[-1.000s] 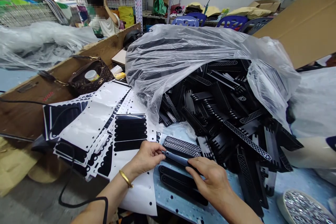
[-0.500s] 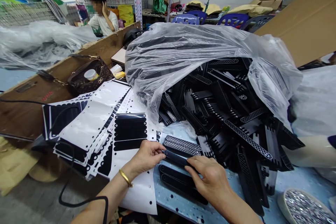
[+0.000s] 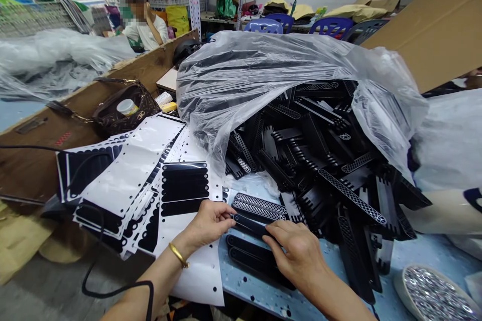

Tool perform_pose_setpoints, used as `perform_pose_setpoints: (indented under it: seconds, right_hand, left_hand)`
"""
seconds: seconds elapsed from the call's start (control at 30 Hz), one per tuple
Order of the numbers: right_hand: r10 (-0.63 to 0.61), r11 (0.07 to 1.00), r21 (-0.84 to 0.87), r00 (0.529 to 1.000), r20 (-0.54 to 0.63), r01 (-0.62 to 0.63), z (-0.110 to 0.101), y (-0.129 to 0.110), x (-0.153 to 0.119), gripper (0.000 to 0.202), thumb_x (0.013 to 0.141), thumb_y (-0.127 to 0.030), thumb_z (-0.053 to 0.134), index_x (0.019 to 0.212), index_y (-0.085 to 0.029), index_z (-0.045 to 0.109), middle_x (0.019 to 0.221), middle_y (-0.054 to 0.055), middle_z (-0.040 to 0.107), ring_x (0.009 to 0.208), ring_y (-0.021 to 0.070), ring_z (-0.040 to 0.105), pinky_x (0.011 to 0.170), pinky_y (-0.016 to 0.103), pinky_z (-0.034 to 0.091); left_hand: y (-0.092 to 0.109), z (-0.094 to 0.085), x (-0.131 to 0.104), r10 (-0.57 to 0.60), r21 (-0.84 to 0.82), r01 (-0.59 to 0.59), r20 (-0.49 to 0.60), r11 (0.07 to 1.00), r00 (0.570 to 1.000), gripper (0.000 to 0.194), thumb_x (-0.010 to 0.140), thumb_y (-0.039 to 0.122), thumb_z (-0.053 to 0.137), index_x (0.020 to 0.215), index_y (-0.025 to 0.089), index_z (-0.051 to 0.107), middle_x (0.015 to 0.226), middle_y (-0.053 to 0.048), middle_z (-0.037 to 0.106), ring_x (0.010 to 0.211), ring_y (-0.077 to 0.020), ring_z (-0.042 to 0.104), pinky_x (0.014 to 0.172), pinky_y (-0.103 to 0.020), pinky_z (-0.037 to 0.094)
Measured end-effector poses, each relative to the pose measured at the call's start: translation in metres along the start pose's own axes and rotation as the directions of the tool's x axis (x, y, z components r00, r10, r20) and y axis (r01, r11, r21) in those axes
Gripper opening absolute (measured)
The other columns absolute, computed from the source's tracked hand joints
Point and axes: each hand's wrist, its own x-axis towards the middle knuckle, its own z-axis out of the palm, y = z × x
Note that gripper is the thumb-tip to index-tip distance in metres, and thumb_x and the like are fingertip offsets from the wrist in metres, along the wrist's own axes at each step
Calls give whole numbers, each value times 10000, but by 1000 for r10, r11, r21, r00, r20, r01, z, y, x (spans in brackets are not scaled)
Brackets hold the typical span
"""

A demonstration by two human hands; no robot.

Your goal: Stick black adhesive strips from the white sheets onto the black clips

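Observation:
My left hand (image 3: 214, 219), with a gold bangle at the wrist, pinches the left end of a slim black strip (image 3: 249, 226) with a rounded end. On the strip's right end, my right hand (image 3: 300, 248) closes its thumb and fingers. Whether the strip lies on another part is hidden. Just behind it are two long black pieces with a silver lattice pattern (image 3: 259, 205). In front lie smooth black pieces (image 3: 254, 256), partly under my right hand. Beside my left hand spreads a white sheet with black strip stickers (image 3: 184, 188).
A heap of black comb-edged plastic parts (image 3: 312, 160) spills from a clear plastic bag (image 3: 256, 60). A bowl of small shiny metal pieces (image 3: 406, 281) stands front right. More sheets (image 3: 128, 170) and a brown handbag (image 3: 139, 110) lie left. A person (image 3: 145, 30) sits behind the wooden board (image 3: 86, 95).
The whole view has shifted slightly. Both hands keep their places on the black strip, with little visible movement.

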Motion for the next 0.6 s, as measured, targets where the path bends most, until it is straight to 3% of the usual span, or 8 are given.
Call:
perform_pose_setpoints:
  seconds: [0.6]
  right_hand:
    - [28, 999, 25, 1000, 1, -28, 0, -3, 1, 172, 833, -111, 582, 765, -199, 713, 699, 18, 699, 637, 164, 631, 629, 290, 334]
  left_hand:
    - [4, -2, 0, -83, -52, 84, 25, 995, 996, 198, 671, 239, 705, 818, 108, 727, 562, 22, 589, 471, -85, 545, 405, -151, 429]
